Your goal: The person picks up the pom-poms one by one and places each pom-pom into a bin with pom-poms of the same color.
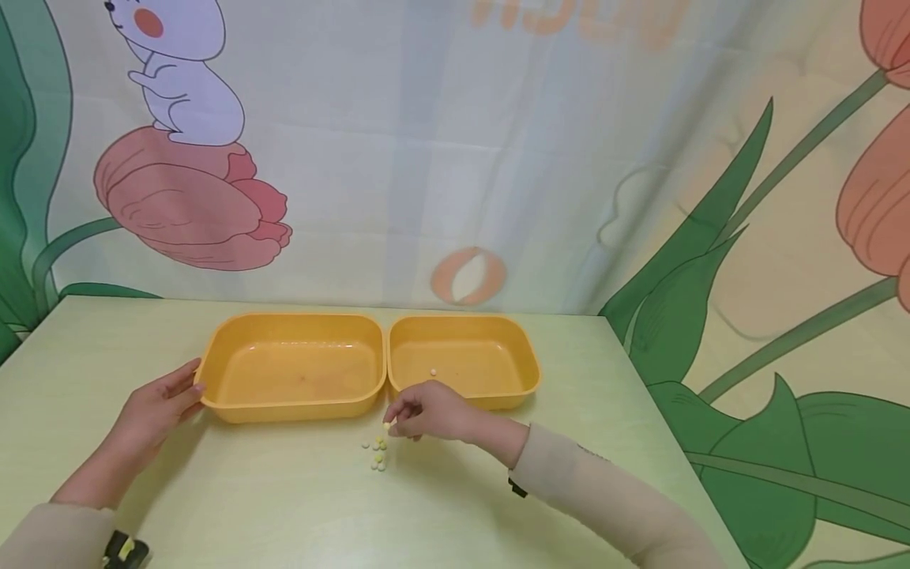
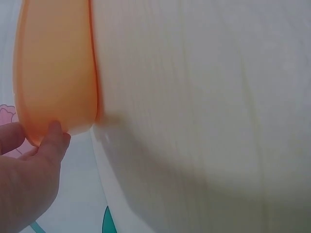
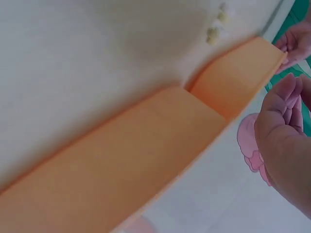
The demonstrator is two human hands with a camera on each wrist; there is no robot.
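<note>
My left hand [image 1: 151,412] holds the left end of the larger yellow tray [image 1: 291,412], its thumb and fingers pinching the rim; the left wrist view shows this grip close up. Between thumb and forefinger, my right hand [image 1: 435,412] pinches a small round yellow piece [image 1: 387,426], just in front of the smaller yellow tray [image 1: 522,389]. Several similar small pieces [image 1: 379,445], some yellow and some whitish, lie on the table below the right fingertips. One pale piece [image 1: 433,371] sits inside the smaller tray. In the right wrist view the pinched piece is hidden by the fingers.
Both trays stand side by side, nearly touching, towards the back of the pale table [image 1: 270,498]. Behind the table hangs a cloth [image 1: 341,182] printed with flowers and a white animal. Dark straps with small devices are on both wrists.
</note>
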